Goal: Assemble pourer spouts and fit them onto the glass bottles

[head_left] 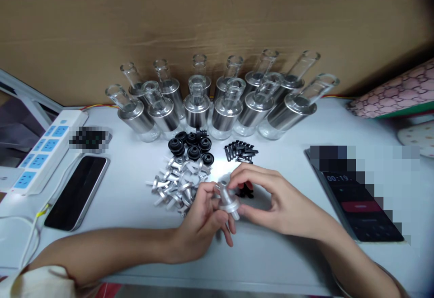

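Left hand [200, 219] and right hand [271, 201] both pinching one silver metal fitting [228, 201] above the white table [271, 253], heap of silver fittings [178, 182] just left, black caps [191, 146] and glass bottles [217, 103] behind, phone [77, 191] far left.

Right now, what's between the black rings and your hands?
In the head view, the pile of silver parts lies between the black rings and the left hand. The right hand has bare table there instead.
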A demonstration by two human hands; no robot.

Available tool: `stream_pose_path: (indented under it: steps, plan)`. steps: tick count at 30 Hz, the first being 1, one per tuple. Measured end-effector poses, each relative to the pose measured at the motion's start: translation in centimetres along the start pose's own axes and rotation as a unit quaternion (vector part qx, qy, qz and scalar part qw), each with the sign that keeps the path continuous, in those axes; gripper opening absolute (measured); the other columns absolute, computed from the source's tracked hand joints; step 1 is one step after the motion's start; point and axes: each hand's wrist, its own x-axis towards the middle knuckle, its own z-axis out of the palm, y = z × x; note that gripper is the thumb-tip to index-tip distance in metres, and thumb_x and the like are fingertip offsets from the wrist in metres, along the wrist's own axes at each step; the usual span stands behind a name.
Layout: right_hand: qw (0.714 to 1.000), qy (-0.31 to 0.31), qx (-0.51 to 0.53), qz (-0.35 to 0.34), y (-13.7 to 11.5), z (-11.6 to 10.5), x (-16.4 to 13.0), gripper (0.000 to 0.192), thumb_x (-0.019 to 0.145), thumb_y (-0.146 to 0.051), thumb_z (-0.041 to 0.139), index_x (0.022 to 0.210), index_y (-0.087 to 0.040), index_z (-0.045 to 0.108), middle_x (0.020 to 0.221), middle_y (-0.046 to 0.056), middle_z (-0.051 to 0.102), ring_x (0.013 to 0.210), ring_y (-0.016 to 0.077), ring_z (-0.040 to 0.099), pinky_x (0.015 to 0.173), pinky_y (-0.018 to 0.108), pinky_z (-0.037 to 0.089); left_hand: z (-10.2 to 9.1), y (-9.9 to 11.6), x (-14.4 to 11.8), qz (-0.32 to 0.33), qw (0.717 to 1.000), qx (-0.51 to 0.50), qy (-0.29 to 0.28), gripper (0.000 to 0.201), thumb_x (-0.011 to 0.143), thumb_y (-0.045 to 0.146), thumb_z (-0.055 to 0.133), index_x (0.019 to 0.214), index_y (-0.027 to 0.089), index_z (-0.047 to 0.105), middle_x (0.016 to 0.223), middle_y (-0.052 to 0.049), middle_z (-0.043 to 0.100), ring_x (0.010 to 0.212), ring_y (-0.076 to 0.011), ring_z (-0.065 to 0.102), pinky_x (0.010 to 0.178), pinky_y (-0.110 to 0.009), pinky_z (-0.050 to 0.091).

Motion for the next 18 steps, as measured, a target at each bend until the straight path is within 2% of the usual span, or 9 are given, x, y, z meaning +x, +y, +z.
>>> stream_pose_path:
  steps: [4,7,9,13,16,18]
  plan:
    - [0.998,0.008,0.064,0.004,0.01,-0.25,-0.13,0.009,0.081,-0.026,0.071,0.085,-0.019,0.068,0.08,0.002,0.066,0.072,0.0141,0.059,0.067,0.026,0.048,0.08,0.34,0.15,0.001,1.0,0.007,0.008,0.033,0.092,0.048,0.056,0.1,0.024,0.035,0.085,0.002,0.055,0.066,-0.0074,0.058,0.058,-0.019,0.052]
    - [0.995,0.0,0.091,0.039,0.0,-0.05,-0.14,0.01,0.083,-0.028,0.069,0.082,-0.019,0.069,0.071,0.001,0.066,0.063,0.0121,0.058,0.06,0.024,0.047,0.03,0.42,0.1,0.008,1.0,0.015,0.02,0.032,0.092,0.045,0.057,0.096,0.024,0.034,0.095,0.001,0.052,0.069,-0.0063,0.059,0.067,-0.023,0.052]
    - [0.994,-0.014,0.093,0.057,-0.1,0.06,-0.12,0.01,0.083,-0.027,0.068,0.08,-0.018,0.068,0.068,0.001,0.066,0.062,0.012,0.058,0.059,0.023,0.047,-0.04,0.32,-0.01,0.018,0.999,0.015,0.022,0.031,0.093,0.043,0.057,0.095,0.025,0.032,0.101,0.001,0.046,0.069,-0.0053,0.06,0.067,-0.023,0.051]
    - [0.995,-0.028,0.078,0.059,-0.15,0.16,-0.06,0.012,0.078,-0.028,0.074,0.079,-0.018,0.067,0.068,0.0,0.064,0.064,0.0121,0.059,0.06,0.022,0.048,-0.2,-0.11,-0.19,0.057,0.998,0.026,0.009,0.022,0.098,0.037,0.048,0.092,0.028,0.029,0.1,0.004,0.042,0.059,-0.0013,0.055,0.056,-0.016,0.045]
    - [0.997,-0.022,0.056,0.039,0.01,0.28,-0.09,0.009,0.08,-0.026,0.072,0.084,-0.019,0.069,0.07,0.0,0.065,0.064,0.0119,0.06,0.06,0.021,0.048,-0.31,-0.15,-0.18,0.076,0.994,0.072,-0.003,0.013,0.101,0.038,0.04,0.099,0.028,0.034,0.098,0.002,0.045,0.064,-0.003,0.052,0.061,-0.018,0.044]
    - [0.999,-0.008,0.042,0.025,0.06,0.37,-0.17,0.004,0.082,-0.023,0.069,0.084,-0.019,0.069,0.071,0.0,0.066,0.064,0.0115,0.06,0.06,0.021,0.048,-0.35,-0.03,-0.16,0.075,0.993,0.09,-0.015,0.013,0.099,0.037,0.045,0.105,0.028,0.037,0.1,0.001,0.044,0.073,-0.0059,0.052,0.068,-0.021,0.045]
